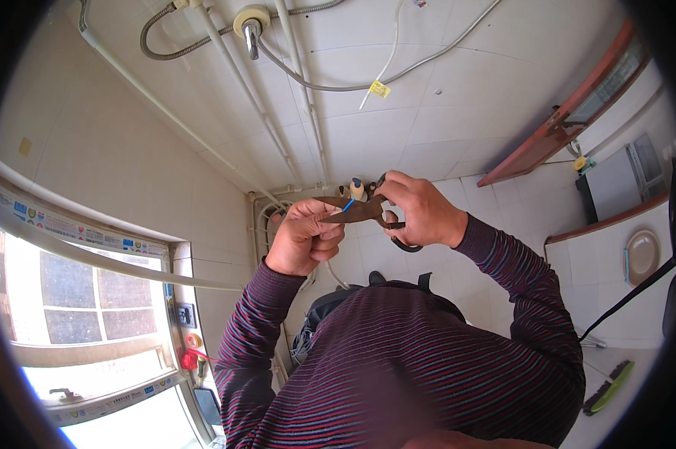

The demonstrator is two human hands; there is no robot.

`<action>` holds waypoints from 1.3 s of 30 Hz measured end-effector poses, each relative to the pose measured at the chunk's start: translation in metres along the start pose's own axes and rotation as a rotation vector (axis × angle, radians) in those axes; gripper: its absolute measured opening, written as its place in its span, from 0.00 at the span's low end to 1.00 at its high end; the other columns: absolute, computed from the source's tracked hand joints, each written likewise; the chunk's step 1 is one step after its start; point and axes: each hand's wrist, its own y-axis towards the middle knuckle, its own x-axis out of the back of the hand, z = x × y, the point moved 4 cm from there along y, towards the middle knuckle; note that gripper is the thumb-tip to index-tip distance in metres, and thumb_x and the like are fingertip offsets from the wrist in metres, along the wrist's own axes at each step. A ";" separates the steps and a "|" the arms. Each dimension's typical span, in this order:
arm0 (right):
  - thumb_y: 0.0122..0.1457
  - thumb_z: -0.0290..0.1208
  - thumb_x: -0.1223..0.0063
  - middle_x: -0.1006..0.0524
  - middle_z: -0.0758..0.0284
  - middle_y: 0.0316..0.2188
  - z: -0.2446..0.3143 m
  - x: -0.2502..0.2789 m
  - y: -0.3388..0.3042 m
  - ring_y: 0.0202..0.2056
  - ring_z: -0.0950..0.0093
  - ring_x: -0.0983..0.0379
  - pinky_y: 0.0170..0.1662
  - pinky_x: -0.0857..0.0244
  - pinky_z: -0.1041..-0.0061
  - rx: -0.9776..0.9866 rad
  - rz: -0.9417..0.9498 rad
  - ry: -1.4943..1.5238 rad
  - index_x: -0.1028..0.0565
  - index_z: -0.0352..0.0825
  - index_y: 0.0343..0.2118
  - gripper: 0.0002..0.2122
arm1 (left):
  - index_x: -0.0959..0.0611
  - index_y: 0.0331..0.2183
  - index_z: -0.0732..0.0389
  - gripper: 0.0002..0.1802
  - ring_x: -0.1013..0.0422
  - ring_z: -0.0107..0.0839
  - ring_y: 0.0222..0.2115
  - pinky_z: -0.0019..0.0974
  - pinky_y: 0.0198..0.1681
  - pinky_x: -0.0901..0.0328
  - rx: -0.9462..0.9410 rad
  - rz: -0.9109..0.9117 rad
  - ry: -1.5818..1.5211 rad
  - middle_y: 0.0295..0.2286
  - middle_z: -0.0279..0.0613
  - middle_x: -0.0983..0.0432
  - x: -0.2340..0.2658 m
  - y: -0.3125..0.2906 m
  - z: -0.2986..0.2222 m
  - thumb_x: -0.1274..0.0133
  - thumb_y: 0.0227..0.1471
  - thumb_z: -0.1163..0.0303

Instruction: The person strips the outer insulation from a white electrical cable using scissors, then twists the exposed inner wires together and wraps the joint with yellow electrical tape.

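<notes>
My right hand (430, 209) grips a pair of large scissors (362, 212) by the dark handles, fingers through the loops. The brown, worn-looking blades point left and stand apart. Between them shows a thin blue strip (348, 205), lying across the blades' gap. My left hand (305, 236) is closed at the blade tips, thumb and fingers pinched together around the strip's end. How much of the strip sits inside the fingers is hidden.
A bright window (98, 299) is at the left, with red-handled items on its frame. Pipes and a flexible metal hose (315, 86) run along the tiled wall ahead. Bottles (357, 188) stand beyond my hands. A reddish door (562, 112), a plate (642, 257) and a green brush (609, 388) are at the right.
</notes>
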 end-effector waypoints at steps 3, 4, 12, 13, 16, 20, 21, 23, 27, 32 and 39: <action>0.40 0.22 0.35 0.29 0.59 0.30 0.001 -0.003 -0.003 0.29 0.56 0.28 0.30 0.33 0.62 -0.057 0.007 0.100 0.28 0.30 0.36 0.18 | 0.19 0.36 0.65 0.04 0.46 0.16 0.17 0.24 0.18 0.51 -0.116 -0.096 0.315 0.20 0.28 0.35 -0.011 -0.002 -0.005 0.42 0.56 0.77; 0.40 0.22 0.35 0.29 0.59 0.29 0.000 -0.005 -0.006 0.29 0.57 0.29 0.30 0.34 0.62 -0.087 0.013 0.125 0.28 0.29 0.34 0.17 | 0.19 0.35 0.64 0.05 0.43 0.15 0.18 0.23 0.19 0.49 -0.166 -0.126 0.452 0.21 0.29 0.32 -0.015 -0.003 -0.005 0.39 0.55 0.77; 0.43 0.20 0.40 0.33 0.60 0.21 -0.001 -0.036 -0.028 0.23 0.67 0.38 0.28 0.41 0.69 -0.344 0.017 0.391 0.29 0.27 0.28 0.09 | 0.28 0.24 0.61 0.19 0.50 0.13 0.20 0.24 0.21 0.53 -0.456 -0.295 0.964 0.18 0.21 0.42 -0.019 0.009 0.008 0.30 0.50 0.69; 0.44 0.21 0.38 0.33 0.59 0.21 -0.002 -0.041 -0.029 0.22 0.65 0.38 0.27 0.41 0.67 -0.369 -0.005 0.444 0.31 0.28 0.26 0.10 | 0.30 0.22 0.60 0.22 0.50 0.14 0.20 0.24 0.21 0.53 -0.454 -0.306 0.965 0.18 0.21 0.43 -0.018 0.012 0.009 0.29 0.49 0.68; 0.47 0.23 0.43 0.34 0.64 0.17 0.000 -0.045 -0.030 0.22 0.71 0.39 0.27 0.43 0.71 -0.438 0.007 0.543 0.28 0.27 0.28 0.07 | 0.35 0.20 0.58 0.28 0.51 0.15 0.20 0.26 0.21 0.54 -0.469 -0.307 1.087 0.18 0.22 0.46 -0.020 0.017 0.003 0.28 0.47 0.64; 0.49 0.24 0.46 0.34 0.70 0.17 0.004 -0.047 -0.034 0.22 0.80 0.38 0.26 0.43 0.75 -0.608 0.087 0.694 0.24 0.26 0.33 0.09 | 0.37 0.19 0.58 0.32 0.52 0.17 0.21 0.28 0.21 0.54 -0.525 -0.316 1.098 0.18 0.24 0.49 -0.015 0.022 0.007 0.25 0.43 0.62; 0.49 0.24 0.46 0.34 0.71 0.17 0.004 -0.048 -0.035 0.22 0.81 0.38 0.26 0.43 0.76 -0.617 0.078 0.697 0.24 0.26 0.34 0.09 | 0.38 0.18 0.58 0.32 0.52 0.18 0.21 0.28 0.21 0.54 -0.523 -0.325 1.087 0.17 0.24 0.49 -0.012 0.024 0.008 0.25 0.43 0.62; 0.49 0.23 0.46 0.34 0.72 0.18 0.005 -0.049 -0.036 0.22 0.84 0.38 0.26 0.43 0.77 -0.637 0.057 0.701 0.23 0.26 0.35 0.10 | 0.38 0.18 0.58 0.33 0.52 0.18 0.21 0.29 0.21 0.53 -0.518 -0.336 1.062 0.17 0.24 0.49 -0.007 0.027 0.011 0.25 0.42 0.63; 0.49 0.24 0.46 0.34 0.72 0.17 0.002 -0.053 -0.038 0.21 0.83 0.39 0.25 0.43 0.78 -0.636 0.026 0.680 0.23 0.27 0.34 0.10 | 0.39 0.17 0.59 0.34 0.52 0.19 0.21 0.30 0.21 0.52 -0.488 -0.376 1.059 0.17 0.25 0.48 -0.003 0.029 0.014 0.24 0.41 0.63; 0.54 0.26 0.54 0.36 0.76 0.18 -0.009 -0.060 -0.042 0.19 0.87 0.42 0.23 0.46 0.82 -0.721 -0.190 0.840 0.26 0.29 0.34 0.08 | 0.39 0.16 0.59 0.34 0.52 0.19 0.20 0.30 0.20 0.52 -0.601 -0.527 1.278 0.16 0.26 0.47 0.000 0.023 0.021 0.24 0.41 0.63; 0.53 0.23 0.51 0.37 0.75 0.21 -0.006 -0.022 -0.028 0.23 0.84 0.42 0.28 0.44 0.80 -0.583 -0.246 0.541 0.27 0.30 0.39 0.10 | 0.25 0.24 0.62 0.18 0.49 0.15 0.17 0.27 0.20 0.51 -0.357 -0.477 0.537 0.15 0.23 0.43 0.026 0.033 0.043 0.38 0.58 0.62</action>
